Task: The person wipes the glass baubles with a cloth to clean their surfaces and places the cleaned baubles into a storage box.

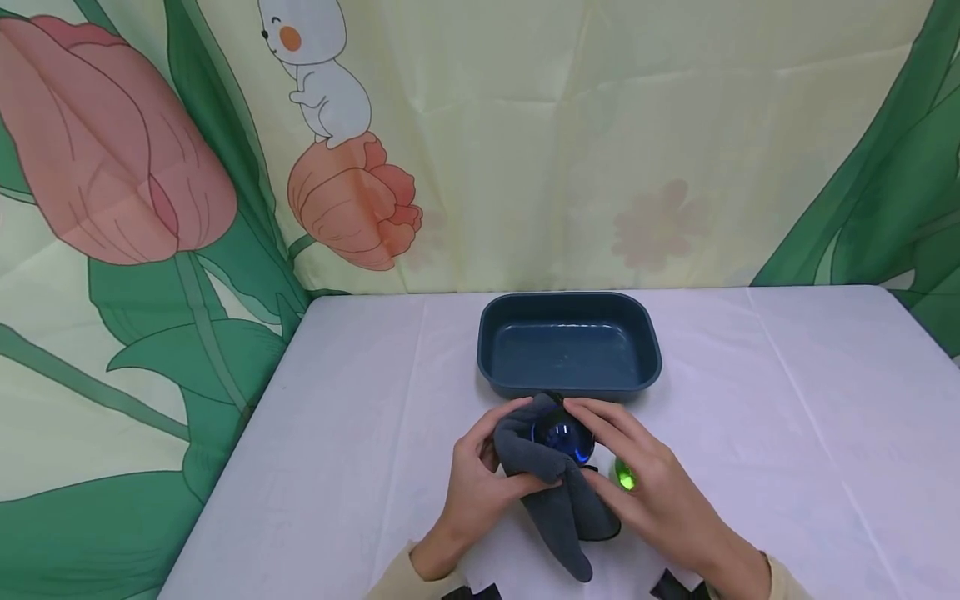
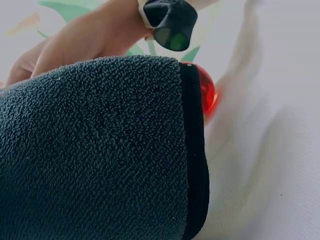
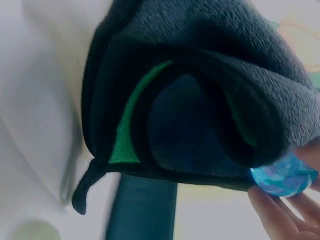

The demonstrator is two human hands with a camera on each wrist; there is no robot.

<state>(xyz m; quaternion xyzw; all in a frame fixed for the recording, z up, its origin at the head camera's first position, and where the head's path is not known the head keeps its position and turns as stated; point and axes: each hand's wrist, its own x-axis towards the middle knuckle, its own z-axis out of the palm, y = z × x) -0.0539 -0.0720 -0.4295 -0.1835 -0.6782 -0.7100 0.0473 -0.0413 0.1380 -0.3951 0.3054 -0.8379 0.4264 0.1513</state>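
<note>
A dark grey cloth point(image 1: 551, 500) with black edging is bunched around a shiny blue glass ball point(image 1: 562, 435). My left hand point(image 1: 483, 479) grips the cloth from the left, its thumb pressed over the front fold. From the right, my right hand point(image 1: 648, 475) holds the ball, fingertips at its top and thumb low by the cloth's edge. In the right wrist view the ball point(image 3: 284, 176) peeks out under the folded cloth point(image 3: 280, 85), with fingers around it. A small green ball point(image 1: 625, 475) shows beside the right hand, partly hidden by it.
Behind the hands stands a dark blue rectangular tub point(image 1: 570, 386) on the white-covered table point(image 1: 360, 417). A red ball point(image 2: 207, 95) shows past the cloth's edge in the left wrist view. A printed curtain point(image 1: 525, 167) hangs behind the table.
</note>
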